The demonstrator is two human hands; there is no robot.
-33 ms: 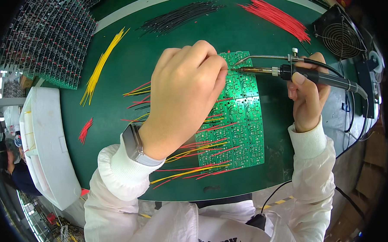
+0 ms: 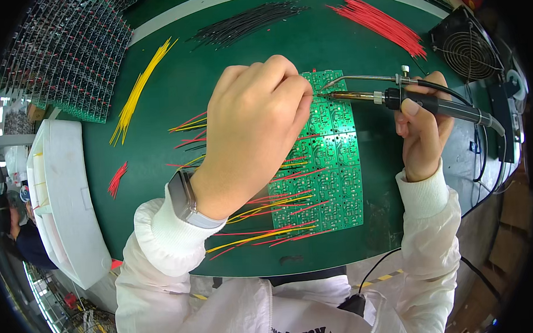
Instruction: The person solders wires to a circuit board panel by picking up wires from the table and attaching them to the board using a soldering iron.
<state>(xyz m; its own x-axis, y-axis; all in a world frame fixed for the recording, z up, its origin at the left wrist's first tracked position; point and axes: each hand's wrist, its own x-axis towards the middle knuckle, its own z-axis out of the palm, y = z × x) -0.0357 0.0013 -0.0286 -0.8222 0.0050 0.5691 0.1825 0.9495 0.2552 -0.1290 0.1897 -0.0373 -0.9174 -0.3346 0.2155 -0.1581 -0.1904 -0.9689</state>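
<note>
My right hand [image 2: 422, 127] grips a soldering iron [image 2: 433, 104] with a black handle. A thin metal feed tube [image 2: 367, 77] is clamped above its shaft and curves down beside the hot tip. That tip rests at the upper part of a green circuit board panel [image 2: 343, 157]. Right next to the tip, the fingers of my left hand [image 2: 255, 113] are pinched together; what they hold is hidden. Red and yellow wires [image 2: 269, 232] lie across the panel's left side and stick out leftward, some running under my left hand and wrist.
Bundles of black [image 2: 248, 23], red [image 2: 379, 27] and yellow wires [image 2: 141, 91] lie on the green mat, with a short red bundle [image 2: 118, 179] at left. A white foam tray [image 2: 72, 205] edges the table. Stacked boards [image 2: 59, 56] stand far left, a black fan [image 2: 466, 46] far right.
</note>
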